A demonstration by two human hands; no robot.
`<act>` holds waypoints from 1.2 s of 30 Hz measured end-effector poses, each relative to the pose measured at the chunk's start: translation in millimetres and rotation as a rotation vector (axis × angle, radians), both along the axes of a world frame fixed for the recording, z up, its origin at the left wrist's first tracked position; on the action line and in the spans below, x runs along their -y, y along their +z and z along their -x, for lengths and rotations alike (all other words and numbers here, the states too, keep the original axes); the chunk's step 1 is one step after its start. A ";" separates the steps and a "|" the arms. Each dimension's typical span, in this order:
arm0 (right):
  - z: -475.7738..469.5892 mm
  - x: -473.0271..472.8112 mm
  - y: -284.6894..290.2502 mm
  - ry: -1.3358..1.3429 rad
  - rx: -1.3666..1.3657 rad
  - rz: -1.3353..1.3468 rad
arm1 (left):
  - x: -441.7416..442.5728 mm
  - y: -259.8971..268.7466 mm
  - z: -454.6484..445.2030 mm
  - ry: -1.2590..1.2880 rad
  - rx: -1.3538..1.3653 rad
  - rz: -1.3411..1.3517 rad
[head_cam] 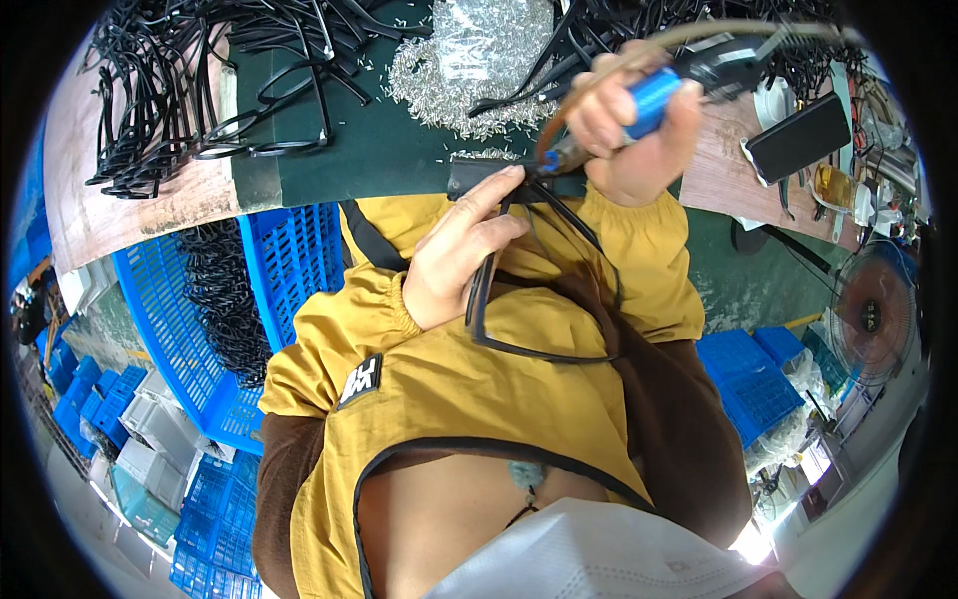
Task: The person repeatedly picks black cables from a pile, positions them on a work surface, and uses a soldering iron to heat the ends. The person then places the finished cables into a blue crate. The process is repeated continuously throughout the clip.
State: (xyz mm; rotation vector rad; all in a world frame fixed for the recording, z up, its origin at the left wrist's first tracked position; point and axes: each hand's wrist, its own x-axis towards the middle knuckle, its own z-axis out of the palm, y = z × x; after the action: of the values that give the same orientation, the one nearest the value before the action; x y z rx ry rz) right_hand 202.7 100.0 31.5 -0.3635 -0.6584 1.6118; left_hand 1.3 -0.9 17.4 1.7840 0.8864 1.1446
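A black eyeglass frame (550, 354) hangs over my lap, its upper end at a dark block (465, 177) on the table's front edge. My left hand (464, 251) steadies the frame, with the index fingertip pressed down at the block. Wrapped in my right hand (640, 131) is a powered screwdriver with a blue grip (653, 101), blurred by motion. Its tip points at the block, close to my left fingertip. The exact contact point is too blurred to tell. Small metal screws (486, 155) lie along the block's far side.
Beyond the block lies a heap of small metal screws (426, 93) under a clear bag (494, 37). Black eyeglass frames (142, 142) pile up at the left. A blue basket (161, 299) holds more. At right are a phone (801, 138) and a fan (872, 314).
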 end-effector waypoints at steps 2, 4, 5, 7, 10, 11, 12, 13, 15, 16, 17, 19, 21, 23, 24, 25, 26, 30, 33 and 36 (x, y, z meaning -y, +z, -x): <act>-9.8 -2.8 -0.5 -0.117 0.033 -0.147 | -5.5 9.0 3.5 0.118 0.085 0.097; -17.8 -3.4 -2.2 -0.247 0.102 -0.090 | -8.3 18.8 6.8 0.234 0.225 0.374; -21.6 -3.7 -2.8 -0.304 0.110 -0.118 | -6.8 24.3 7.2 0.309 0.393 0.715; -21.1 -3.7 -7.6 -0.225 0.084 -0.106 | -5.8 30.3 8.5 0.123 0.680 1.074; -18.6 -3.4 -8.9 -0.281 0.151 -0.056 | 0.1 29.1 0.9 -0.291 0.762 1.762; -16.6 -2.3 -8.0 -0.283 0.151 -0.060 | 1.8 26.2 -2.0 -0.310 0.704 1.940; -16.3 -0.3 -5.1 -0.252 0.092 -0.055 | 3.1 22.9 -3.7 -0.286 0.677 1.930; -15.9 1.8 -1.6 -0.225 0.001 -0.071 | 3.6 18.1 -6.4 -0.281 0.783 1.880; -9.8 13.3 4.0 -0.128 0.008 -0.130 | 5.0 9.4 -10.9 -0.188 0.849 1.813; -5.1 20.3 5.6 -0.095 0.070 -0.108 | 5.1 5.7 -10.9 -0.202 0.868 1.831; -2.9 26.7 8.1 -0.017 0.158 -0.145 | 5.4 2.4 -12.1 -0.192 0.885 1.842; 1.0 37.8 10.7 -0.096 0.188 -0.071 | 6.0 -2.2 -13.5 -0.236 0.978 1.813; 3.2 43.4 10.9 -0.144 0.163 -0.068 | 6.4 -4.2 -14.6 -0.265 1.001 1.752; 4.7 44.6 9.9 -0.134 0.160 -0.055 | 6.6 -4.4 -15.5 -0.255 0.996 1.751; 4.8 43.3 9.2 -0.111 0.171 -0.062 | 6.4 -4.1 -15.7 -0.257 0.989 1.748; 5.5 42.5 8.5 -0.081 0.153 -0.077 | 6.1 -3.8 -15.7 -0.259 0.983 1.742; 6.4 41.7 7.9 -0.091 0.151 -0.101 | 5.7 -3.3 -15.3 -0.259 0.977 1.730; 9.3 40.1 6.1 -0.132 0.251 -0.133 | 2.3 -3.2 -11.9 -0.293 0.952 1.738; 9.8 41.4 4.9 -0.099 0.067 -0.069 | 0.7 -4.6 -9.3 -0.311 0.928 1.728; 8.4 39.6 3.6 -0.083 0.110 -0.085 | -1.1 -5.9 -7.6 -0.363 0.973 1.725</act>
State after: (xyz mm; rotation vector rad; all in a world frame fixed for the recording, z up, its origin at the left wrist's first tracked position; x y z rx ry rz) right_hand 194.4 60.4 35.1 -0.4137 -0.7834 1.4873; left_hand 8.9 0.2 11.4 -0.1020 0.4935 0.4379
